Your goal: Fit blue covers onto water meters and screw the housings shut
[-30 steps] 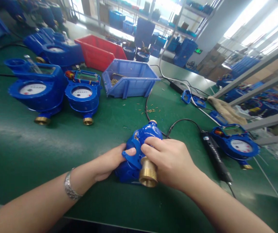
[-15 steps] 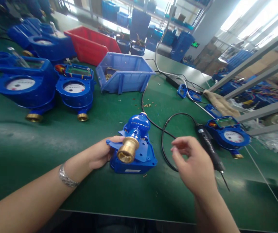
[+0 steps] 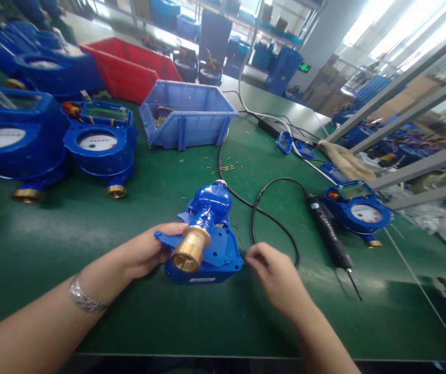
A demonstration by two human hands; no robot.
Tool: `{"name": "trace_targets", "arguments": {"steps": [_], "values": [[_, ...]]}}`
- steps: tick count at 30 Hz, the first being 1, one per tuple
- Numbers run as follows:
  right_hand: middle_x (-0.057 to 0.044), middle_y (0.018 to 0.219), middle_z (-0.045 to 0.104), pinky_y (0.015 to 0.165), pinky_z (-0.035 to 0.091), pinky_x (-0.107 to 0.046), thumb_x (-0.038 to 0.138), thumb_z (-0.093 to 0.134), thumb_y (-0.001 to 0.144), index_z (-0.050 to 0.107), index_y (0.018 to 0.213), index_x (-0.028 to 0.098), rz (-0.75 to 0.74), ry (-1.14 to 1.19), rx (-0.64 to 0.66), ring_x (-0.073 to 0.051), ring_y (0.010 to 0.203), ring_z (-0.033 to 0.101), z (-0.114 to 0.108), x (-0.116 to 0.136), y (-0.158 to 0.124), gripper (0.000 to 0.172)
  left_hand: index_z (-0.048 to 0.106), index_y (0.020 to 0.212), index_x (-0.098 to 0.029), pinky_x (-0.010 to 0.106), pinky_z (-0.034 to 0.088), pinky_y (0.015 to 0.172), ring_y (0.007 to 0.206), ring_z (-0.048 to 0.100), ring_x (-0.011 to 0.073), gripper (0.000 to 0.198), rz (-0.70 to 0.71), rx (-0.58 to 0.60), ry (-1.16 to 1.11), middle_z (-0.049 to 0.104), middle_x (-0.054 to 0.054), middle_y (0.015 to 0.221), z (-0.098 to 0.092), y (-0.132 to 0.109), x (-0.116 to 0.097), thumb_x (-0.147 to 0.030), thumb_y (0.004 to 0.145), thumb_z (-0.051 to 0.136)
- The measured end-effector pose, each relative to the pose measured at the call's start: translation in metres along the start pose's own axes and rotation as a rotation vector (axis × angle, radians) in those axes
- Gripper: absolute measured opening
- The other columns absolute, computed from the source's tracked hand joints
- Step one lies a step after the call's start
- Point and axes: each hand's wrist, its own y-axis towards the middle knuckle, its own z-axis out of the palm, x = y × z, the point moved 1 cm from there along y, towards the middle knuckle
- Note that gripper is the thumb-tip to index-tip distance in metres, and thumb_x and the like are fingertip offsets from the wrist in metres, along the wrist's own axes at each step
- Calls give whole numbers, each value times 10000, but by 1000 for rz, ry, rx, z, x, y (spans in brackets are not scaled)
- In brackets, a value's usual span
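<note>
An upturned blue water meter (image 3: 209, 202) rests on the green bench in front of me, its threaded brass end (image 3: 187, 254) pointing toward me. My left hand (image 3: 151, 252) is closed on its left side, some fingers hidden behind the blue housing. Just off the meter's right corner is my right hand (image 3: 272, 272), with thumb and forefinger pinched together. Whatever lies between those fingertips, if anything, is too small to make out. A black electric screwdriver (image 3: 328, 231) lies to the right of that hand, its bit toward me.
Small brass screws (image 3: 227, 167) are scattered beyond the meter. A light-blue bin (image 3: 199, 130) and a red bin (image 3: 129, 70) stand behind. Other meters sit at left (image 3: 98, 143) and right (image 3: 363, 210). A black cable (image 3: 254, 208) loops across the bench.
My right hand has moved left and down to the meter's right corner, its fingers closing to a pinch. The loose screw in front of the meter no longer shows. The view has shifted slightly right.
</note>
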Motion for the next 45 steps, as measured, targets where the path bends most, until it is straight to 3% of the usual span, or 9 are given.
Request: {"name": "trace_targets", "arguments": {"steps": [3, 6, 15, 23, 25, 30, 34, 41, 45], "values": [[-22, 698, 620, 594, 456, -246, 206, 544, 796, 580, 773, 155, 68, 229, -78, -142, 635, 574, -21, 5, 20, 67, 692, 714, -123, 265, 510, 660, 680, 653, 194, 128, -13, 6, 8, 711, 65, 720, -4, 2, 1, -214, 628, 712], [0, 661, 615, 628, 447, -245, 185, 617, 723, 602, 675, 154, 71, 400, -12, -131, 638, 565, -24, 16, 43, 59, 693, 775, -140, 241, 504, 655, 672, 645, 165, 156, -3, 18, -4, 714, 45, 749, -6, 4, 1, -221, 643, 718], [26, 633, 586, 595, 402, -223, 65, 629, 675, 594, 633, 143, 59, 405, 171, -100, 602, 513, -15, 21, 74, 95, 675, 822, -136, 272, 523, 689, 689, 655, 188, 187, -20, 77, -4, 699, 51, 711, -2, 1, 1, -230, 666, 716], [61, 552, 525, 508, 423, -198, 146, 740, 563, 509, 651, 143, 96, 617, 304, -77, 504, 492, -14, 7, 87, 247, 656, 999, -135, 278, 525, 717, 710, 666, 195, 296, 0, 108, -17, 712, 70, 777, -3, 4, 4, -290, 748, 656], [47, 579, 549, 521, 450, -212, 167, 740, 599, 532, 691, 136, 103, 600, 249, -85, 516, 514, -24, -1, 106, 229, 650, 1025, -140, 299, 524, 747, 728, 669, 203, 310, 15, 116, -17, 715, 77, 811, -3, 5, 6, -298, 757, 640], [-11, 816, 583, 640, 498, -265, 237, 573, 862, 567, 891, 114, 209, 381, -138, -110, 690, 568, -47, -30, 187, 126, 657, 988, -132, 281, 521, 714, 769, 674, 218, 306, 23, 81, -56, 721, 81, 819, -2, 7, 7, -279, 720, 675], [-44, 944, 595, 729, 509, -319, 281, 549, 887, 586, 935, 124, 271, 214, -230, -144, 818, 584, -40, -49, 235, 168, 646, 995, -123, 258, 513, 700, 804, 674, 215, 311, 33, 75, -70, 721, 99, 899, -1, 7, 7, -267, 721, 678], [6, 649, 553, 696, 483, -300, 203, 598, 834, 558, 645, 121, 255, 178, -256, -115, 661, 561, -29, -55, 247, 210, 616, 1075, -141, 296, 517, 788, 856, 677, 219, 291, 36, 115, -60, 720, 82, 930, 0, 5, 4, -251, 808, 584], [21, 612, 547, 603, 466, -254, 149, 615, 785, 572, 689, 112, 219, 275, -250, -90, 559, 520, -36, -34, 222, 112, 645, 1015, -151, 284, 525, 790, 872, 676, 212, 237, 52, 135, -74, 726, 71, 914, -1, 6, 4, -255, 809, 590]]}}
